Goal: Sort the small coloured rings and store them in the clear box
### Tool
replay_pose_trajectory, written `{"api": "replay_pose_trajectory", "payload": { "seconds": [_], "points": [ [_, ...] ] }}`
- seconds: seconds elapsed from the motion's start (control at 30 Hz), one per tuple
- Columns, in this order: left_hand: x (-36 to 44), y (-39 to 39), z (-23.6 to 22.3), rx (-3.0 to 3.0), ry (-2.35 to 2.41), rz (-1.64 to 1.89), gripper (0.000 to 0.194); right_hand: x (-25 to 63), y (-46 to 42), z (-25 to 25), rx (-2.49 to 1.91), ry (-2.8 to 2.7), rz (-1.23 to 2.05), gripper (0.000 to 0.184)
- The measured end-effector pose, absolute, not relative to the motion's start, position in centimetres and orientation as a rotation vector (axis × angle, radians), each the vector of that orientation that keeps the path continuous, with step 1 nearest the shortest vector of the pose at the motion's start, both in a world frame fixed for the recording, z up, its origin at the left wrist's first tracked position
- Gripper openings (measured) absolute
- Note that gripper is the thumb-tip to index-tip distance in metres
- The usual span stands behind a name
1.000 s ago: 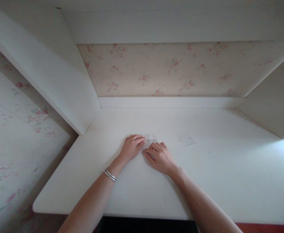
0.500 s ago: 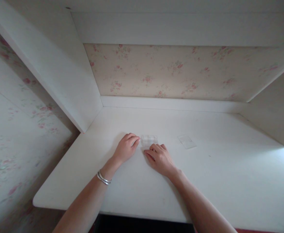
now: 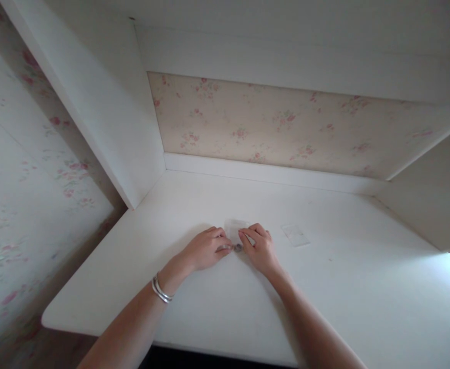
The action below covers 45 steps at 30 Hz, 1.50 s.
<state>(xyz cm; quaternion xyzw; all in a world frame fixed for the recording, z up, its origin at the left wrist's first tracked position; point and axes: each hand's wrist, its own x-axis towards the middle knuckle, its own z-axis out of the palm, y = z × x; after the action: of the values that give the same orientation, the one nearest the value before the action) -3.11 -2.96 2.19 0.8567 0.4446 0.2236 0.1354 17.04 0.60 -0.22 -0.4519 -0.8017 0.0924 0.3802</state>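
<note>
- Small dark round piece (image 3: pixel 238 247): at the worktop (image 3: pixel 355 302), between the two hands, right by the left fingertips and in front of a clear plastic case; too small to make out what it is.
- Black surface (image 3: pixel 209 357): below the front edge of the worktop, between the forearms.
- Silver bangles (image 3: pixel 161 288): around the left wrist, lying close together.
- Left hand (image 3: pixel 208 248): low over the worktop, fingers bent and pointing inward, thumb and forefinger tips drawn near each other beside the dark piece. Whether its grip pinches that piece or only touches it, I can't make out.
- Right hand (image 3: pixel 261 248): facing the left one, fingers curled, thumb and forefinger tips close together over the near right part of the clear case. The fingers hide the spot, so I can't say whether its grip has hold of anything.
- Dark speck (image 3: pixel 329 260): on the worktop, to the right of the right hand.
- Clear plastic case (image 3: pixel 232 228): just beyond the dark piece, see-through against the white top and partly covered by the right hand.
- Clear flat piece (image 3: pixel 296 234): lying on the worktop to the right of the case, apart from both hands, set at a slant.
- White strip (image 3: pixel 278 177): along the back edge of the worktop, with floral wallpaper (image 3: pixel 271 123) above it, between white panels on either side.
</note>
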Motion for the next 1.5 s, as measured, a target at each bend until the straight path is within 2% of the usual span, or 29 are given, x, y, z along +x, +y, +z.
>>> {"api": "replay_pose_trajectory", "payload": {
  "seconds": [0.33, 0.67, 0.87, 1.13, 1.33, 1.5],
  "points": [
    [-2.6, -3.3, 1.6, 2.579, 1.344, 0.576, 0.021, 14.7, 2.7, 1.1, -1.314, -2.208, -0.005, 0.019],
    [-2.7, -3.1, 1.4, 2.559, 1.319, 0.593, 0.023, 18.1, 1.8, 1.2, -1.312, -1.804, 0.361, 0.032],
    [-2.7, -2.7, 1.1, 2.336, 1.263, 0.736, 0.026, 19.5, 0.8, 0.1, -1.33, -1.731, 0.421, 0.034],
    [-3.2, -1.3, 1.3, 2.016, 1.388, 0.866, 0.027, 18.6, -0.1, -0.1, -1.26, -1.984, 0.334, 0.028],
    [-2.1, -0.1, 1.3, 2.096, 1.477, 0.946, 0.023, 17.3, -1.7, 0.1, -1.139, -2.283, 0.213, 0.018],
    [-1.1, 1.4, 1.7, 2.187, 1.518, 0.963, 0.021, 16.7, -2.2, 0.3, -1.084, -2.372, 0.16, 0.019]
  ]
}}
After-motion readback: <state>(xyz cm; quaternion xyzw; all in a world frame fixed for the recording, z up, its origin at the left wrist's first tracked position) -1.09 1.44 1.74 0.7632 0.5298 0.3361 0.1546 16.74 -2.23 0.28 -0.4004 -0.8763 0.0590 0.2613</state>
